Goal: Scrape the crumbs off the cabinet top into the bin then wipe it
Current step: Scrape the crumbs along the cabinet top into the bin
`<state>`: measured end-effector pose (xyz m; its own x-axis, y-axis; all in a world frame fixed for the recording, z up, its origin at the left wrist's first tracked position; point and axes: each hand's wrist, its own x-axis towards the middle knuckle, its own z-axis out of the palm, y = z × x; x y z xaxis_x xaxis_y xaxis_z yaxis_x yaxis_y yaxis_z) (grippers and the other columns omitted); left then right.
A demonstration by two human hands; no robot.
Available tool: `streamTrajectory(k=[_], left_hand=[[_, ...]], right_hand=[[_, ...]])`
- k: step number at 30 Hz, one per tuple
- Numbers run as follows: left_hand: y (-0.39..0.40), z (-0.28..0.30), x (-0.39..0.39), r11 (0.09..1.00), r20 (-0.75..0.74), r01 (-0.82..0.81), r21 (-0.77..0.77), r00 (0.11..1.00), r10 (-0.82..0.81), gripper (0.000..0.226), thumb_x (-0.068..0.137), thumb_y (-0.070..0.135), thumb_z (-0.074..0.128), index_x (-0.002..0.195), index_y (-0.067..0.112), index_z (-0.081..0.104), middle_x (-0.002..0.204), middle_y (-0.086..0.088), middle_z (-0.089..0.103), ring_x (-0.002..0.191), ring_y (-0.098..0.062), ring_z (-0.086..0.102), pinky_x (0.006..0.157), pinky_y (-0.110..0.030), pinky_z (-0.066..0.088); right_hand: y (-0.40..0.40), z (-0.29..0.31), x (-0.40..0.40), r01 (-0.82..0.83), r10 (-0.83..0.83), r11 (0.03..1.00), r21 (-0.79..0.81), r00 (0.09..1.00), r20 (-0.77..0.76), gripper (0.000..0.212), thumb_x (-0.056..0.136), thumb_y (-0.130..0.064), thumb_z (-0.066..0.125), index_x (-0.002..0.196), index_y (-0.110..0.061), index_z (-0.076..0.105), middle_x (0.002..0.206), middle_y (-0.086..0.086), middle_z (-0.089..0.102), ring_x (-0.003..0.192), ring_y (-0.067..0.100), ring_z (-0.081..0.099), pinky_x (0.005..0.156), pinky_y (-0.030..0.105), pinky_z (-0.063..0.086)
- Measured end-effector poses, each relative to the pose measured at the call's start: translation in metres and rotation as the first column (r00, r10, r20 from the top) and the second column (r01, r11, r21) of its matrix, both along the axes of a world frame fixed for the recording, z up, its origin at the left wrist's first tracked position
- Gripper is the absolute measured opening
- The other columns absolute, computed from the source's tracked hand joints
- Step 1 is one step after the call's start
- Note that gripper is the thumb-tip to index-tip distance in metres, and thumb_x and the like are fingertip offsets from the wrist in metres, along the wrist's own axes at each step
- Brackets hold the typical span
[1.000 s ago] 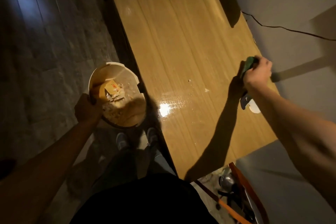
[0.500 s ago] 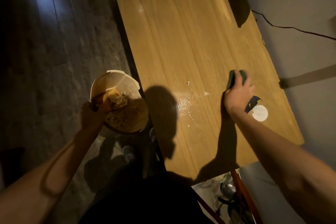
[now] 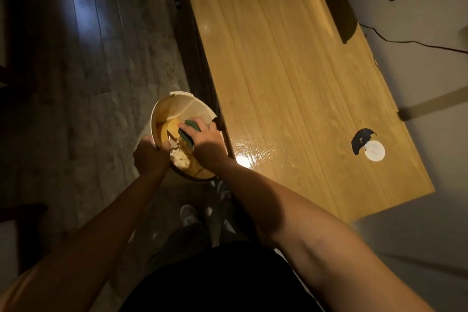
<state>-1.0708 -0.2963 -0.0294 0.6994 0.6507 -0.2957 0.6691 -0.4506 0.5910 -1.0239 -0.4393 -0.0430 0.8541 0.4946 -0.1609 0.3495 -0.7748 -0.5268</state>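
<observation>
Wooden counter (image 3: 291,88) is gleaming beside grey floor tiles (image 3: 88,83). Left grip (image 3: 151,157) is clutching the bin (image 3: 182,106) rim at the counter's edge; right grip (image 3: 207,144) is holding a green sponge (image 3: 188,125) over it.

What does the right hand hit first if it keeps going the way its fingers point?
Probably the bin's far inner wall: the right hand, gripping the green sponge, points up-left across the bin mouth. Depth is unclear.
</observation>
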Motion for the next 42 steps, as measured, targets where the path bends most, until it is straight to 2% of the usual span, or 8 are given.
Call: streamTrajectory(k=[5, 12, 18, 22, 27, 30, 38, 42], left_hand=[[0.000, -0.004, -0.007, 0.999, -0.035, -0.034, -0.041, 0.999, 0.032, 0.027, 0.084, 0.024, 0.064, 0.103, 0.004, 0.064, 0.096, -0.016, 0.067, 0.089, -0.034, 0.064, 0.075, -0.040, 0.051], [-0.001, -0.019, -0.019, 1.000, -0.088, -0.013, -0.004, 0.996, 0.013, 0.022, 0.088, 0.024, 0.062, 0.092, 0.003, 0.060, 0.094, -0.021, 0.063, 0.085, -0.035, 0.060, 0.072, -0.039, 0.045], [-0.010, -0.021, -0.026, 1.000, -0.048, 0.011, 0.016, 0.999, -0.010, 0.028, 0.093, 0.025, 0.063, 0.101, -0.002, 0.064, 0.099, -0.024, 0.066, 0.091, -0.037, 0.062, 0.078, -0.042, 0.048], [-0.009, -0.024, -0.034, 0.990, -0.006, 0.141, 0.010, 0.990, -0.141, 0.019, 0.092, 0.013, 0.066, 0.082, -0.003, 0.060, 0.082, -0.021, 0.062, 0.072, -0.027, 0.056, 0.062, -0.020, 0.043], [-0.012, -0.023, -0.037, 0.974, -0.034, 0.223, 0.037, 0.975, -0.222, 0.027, 0.093, 0.021, 0.063, 0.069, 0.013, 0.057, 0.063, -0.003, 0.053, 0.056, -0.017, 0.048, 0.048, -0.011, 0.035], [-0.009, -0.026, -0.041, 0.974, -0.024, 0.224, 0.018, 0.974, -0.224, 0.038, 0.095, 0.029, 0.062, 0.060, 0.020, 0.048, 0.057, 0.000, 0.048, 0.053, -0.016, 0.047, 0.049, -0.025, 0.035], [-0.004, -0.020, -0.068, 0.983, -0.008, 0.184, -0.010, 0.983, -0.184, 0.022, 0.087, 0.020, 0.068, 0.094, 0.000, 0.064, 0.080, -0.013, 0.063, 0.075, -0.030, 0.062, 0.063, -0.030, 0.043], [-0.009, -0.011, -0.088, 0.979, 0.068, 0.201, -0.005, 0.977, -0.201, 0.027, 0.086, 0.021, 0.069, 0.099, -0.002, 0.064, 0.091, -0.020, 0.068, 0.084, -0.034, 0.065, 0.071, -0.035, 0.047]], right_hand=[[-0.055, 0.019, 0.023, 0.199, -0.191, 0.973, 0.115, 0.979, -0.077, 0.055, 0.094, -0.008, 0.055, 0.146, -0.024, 0.051, 0.152, 0.005, 0.041, 0.121, 0.032, 0.045, 0.101, 0.036, 0.039], [-0.259, 0.029, 0.075, 0.573, -0.566, 0.815, -0.079, 0.819, 0.097, 0.051, 0.095, -0.004, 0.052, 0.145, -0.014, 0.052, 0.152, 0.012, 0.045, 0.132, 0.037, 0.047, 0.114, 0.041, 0.035], [-0.409, 0.027, 0.095, 0.810, -0.793, 0.530, -0.251, 0.578, 0.191, 0.050, 0.092, -0.004, 0.050, 0.139, -0.019, 0.052, 0.148, 0.014, 0.041, 0.124, 0.048, 0.045, 0.110, 0.052, 0.039], [-0.425, 0.010, 0.092, 0.847, -0.854, 0.460, -0.266, 0.504, 0.129, 0.056, 0.091, 0.000, 0.051, 0.140, -0.026, 0.050, 0.151, 0.009, 0.038, 0.130, 0.044, 0.040, 0.112, 0.052, 0.036], [-0.374, -0.002, 0.080, 0.751, -0.739, 0.612, -0.248, 0.655, 0.159, 0.064, 0.085, 0.004, 0.055, 0.142, -0.024, 0.045, 0.153, 0.009, 0.036, 0.132, 0.045, 0.036, 0.112, 0.053, 0.030], [-0.324, -0.002, 0.065, 0.665, -0.642, 0.700, -0.262, 0.746, 0.177, 0.064, 0.086, 0.003, 0.058, 0.143, -0.022, 0.044, 0.154, 0.009, 0.035, 0.127, 0.044, 0.039, 0.108, 0.052, 0.031], [-0.112, -0.005, -0.031, 0.458, -0.431, 0.876, -0.150, 0.884, 0.180, 0.050, 0.092, -0.013, 0.060, 0.138, -0.027, 0.050, 0.149, 0.004, 0.044, 0.123, 0.032, 0.044, 0.101, 0.045, 0.038], [-0.011, -0.024, -0.097, 0.121, -0.139, 0.984, -0.132, 0.982, -0.129, 0.044, 0.100, -0.022, 0.054, 0.143, -0.024, 0.046, 0.152, 0.008, 0.039, 0.133, 0.039, 0.038, 0.110, 0.051, 0.032]])
